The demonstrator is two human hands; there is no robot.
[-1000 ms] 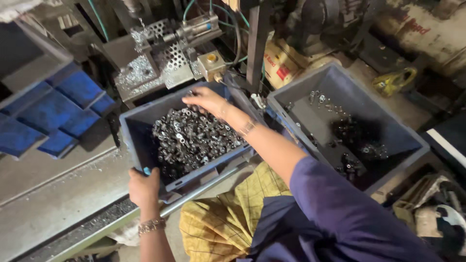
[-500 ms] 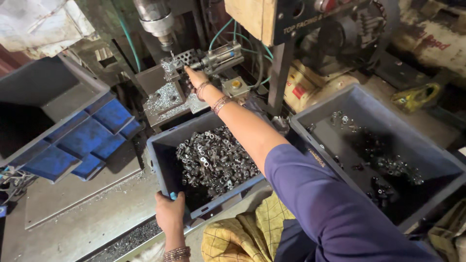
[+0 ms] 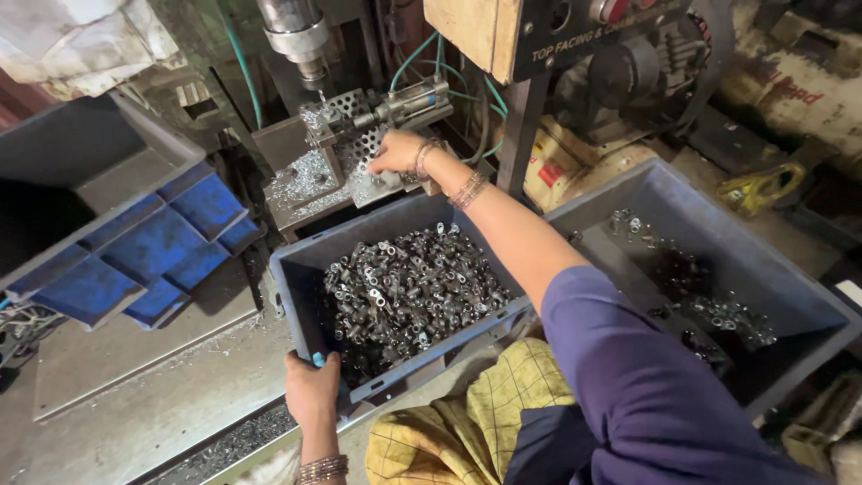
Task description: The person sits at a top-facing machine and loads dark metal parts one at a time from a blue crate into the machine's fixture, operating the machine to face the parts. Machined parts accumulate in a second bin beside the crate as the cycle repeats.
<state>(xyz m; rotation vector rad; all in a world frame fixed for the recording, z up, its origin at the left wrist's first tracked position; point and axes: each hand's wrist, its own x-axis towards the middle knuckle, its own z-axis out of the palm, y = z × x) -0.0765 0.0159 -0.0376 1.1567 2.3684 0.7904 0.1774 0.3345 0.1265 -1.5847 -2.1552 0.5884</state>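
Note:
My left hand grips the near rim of a grey plastic bin that is heaped with small metal parts. My right hand reaches past the bin's far edge to the perforated metal fixture under the drill spindle. Its fingers are curled at the fixture plate, and whether they pinch a small part cannot be told. Bangles sit on both wrists.
A second grey bin at the right holds a few metal parts. An upturned blue crate leans at the left. Metal shavings lie on the machine table. Green hoses and a control box hang behind. A yellow-checked cloth covers my lap.
My right hand rose from the bin of parts to the fixture under the spindle and has settled lower on its plate. My left hand has stayed on the bin rim.

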